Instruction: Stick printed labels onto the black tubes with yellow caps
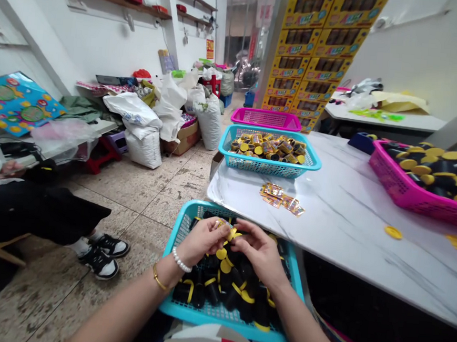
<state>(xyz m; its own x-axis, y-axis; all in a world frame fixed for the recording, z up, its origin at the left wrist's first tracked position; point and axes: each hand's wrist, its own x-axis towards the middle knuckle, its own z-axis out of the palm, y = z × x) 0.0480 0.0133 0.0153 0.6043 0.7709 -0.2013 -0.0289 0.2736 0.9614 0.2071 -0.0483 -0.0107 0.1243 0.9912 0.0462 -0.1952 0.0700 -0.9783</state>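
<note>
My left hand (203,240) and my right hand (257,252) meet over a teal basket (186,225) on my lap. The basket holds several black bottles with yellow caps (223,289). Both hands pinch one small bottle with a yellow cap (229,233) between their fingertips; a colourful label shows at its top. A pearl bracelet and a gold bangle sit on my left wrist.
A white marble-look table (347,217) stands to the right with loose labels (282,196), a teal basket of labelled bottles (269,153), a pink basket of bottles (421,181) and loose yellow caps (393,232). A seated person (31,213) is at left. Sacks and stacked yellow boxes (321,46) stand behind.
</note>
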